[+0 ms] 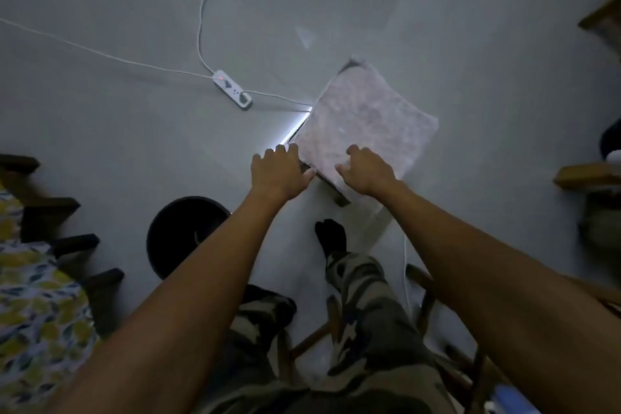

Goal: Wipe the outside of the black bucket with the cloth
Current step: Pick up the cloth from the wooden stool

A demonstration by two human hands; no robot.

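both hands [280, 171] at cloth [366, 124] edge | bucket [174, 235] apart

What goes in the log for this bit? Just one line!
stage: reaching for cloth | left hand: at stool edge | right hand: on fluffy pale pink cloth | round black bucket: on floor, untouched

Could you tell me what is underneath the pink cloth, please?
The pink cloth lies over a dark, flat-topped object; only its edge and corners show, so what it is cannot be told.

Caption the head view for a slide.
Both hands, left and right, reach the cloth draped over a stool; the black bucket waits beside.
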